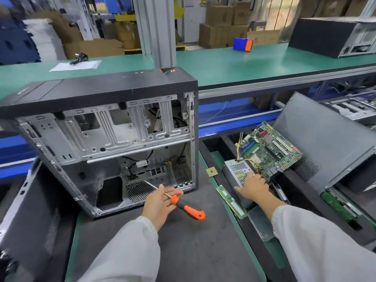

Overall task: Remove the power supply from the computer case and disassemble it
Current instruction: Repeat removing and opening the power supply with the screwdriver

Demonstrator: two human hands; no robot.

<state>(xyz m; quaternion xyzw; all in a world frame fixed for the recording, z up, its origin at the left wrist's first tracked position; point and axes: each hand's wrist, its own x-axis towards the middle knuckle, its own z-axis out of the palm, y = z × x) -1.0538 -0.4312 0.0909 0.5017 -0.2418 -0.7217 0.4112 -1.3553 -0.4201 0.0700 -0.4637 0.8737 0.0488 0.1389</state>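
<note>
An open black computer case stands on the dark mat, its bare metal interior facing me. In front of its lower right corner, my left hand lies palm up and loosely holds an orange-and-black screwdriver, whose shaft points into the case. To the right, a silver perforated power supply lies in a black bin, with yellow wires running to a green motherboard that leans over it. My right hand rests flat on the power supply, fingers spread.
A small gold CPU chip and a green memory stick lie near the bin's edge. A grey side panel leans at the right. Another black case and a blue-orange box sit on the green bench behind.
</note>
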